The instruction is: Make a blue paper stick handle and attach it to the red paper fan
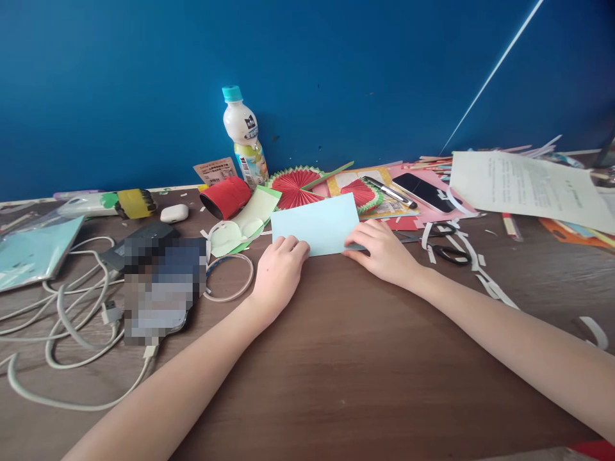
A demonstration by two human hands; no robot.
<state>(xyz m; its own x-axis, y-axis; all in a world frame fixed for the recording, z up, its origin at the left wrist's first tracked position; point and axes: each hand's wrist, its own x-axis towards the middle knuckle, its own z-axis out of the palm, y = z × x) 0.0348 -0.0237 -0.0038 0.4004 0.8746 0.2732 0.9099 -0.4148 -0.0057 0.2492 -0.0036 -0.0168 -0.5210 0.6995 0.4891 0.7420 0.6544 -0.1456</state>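
A light blue sheet of paper [314,224] lies between my hands in the middle of the desk, its far edge lifted toward the red and green paper fans. My left hand [281,272] has its curled fingers on the near left corner of the sheet. At the near right corner, my right hand [379,250] pinches the sheet between thumb and fingers. Just behind the sheet sit a large pleated watermelon fan [295,187] and a smaller pleated one [365,192]. The undersides of my left fingers are hidden.
Left of me are a phone [166,288] with a white cable [62,404], a power bank [139,246] and a clear tape roll [229,278]. A bottle [243,134] stands by the blue wall. Scissors [451,255], white paper strips and a printed sheet [523,186] lie to the right.
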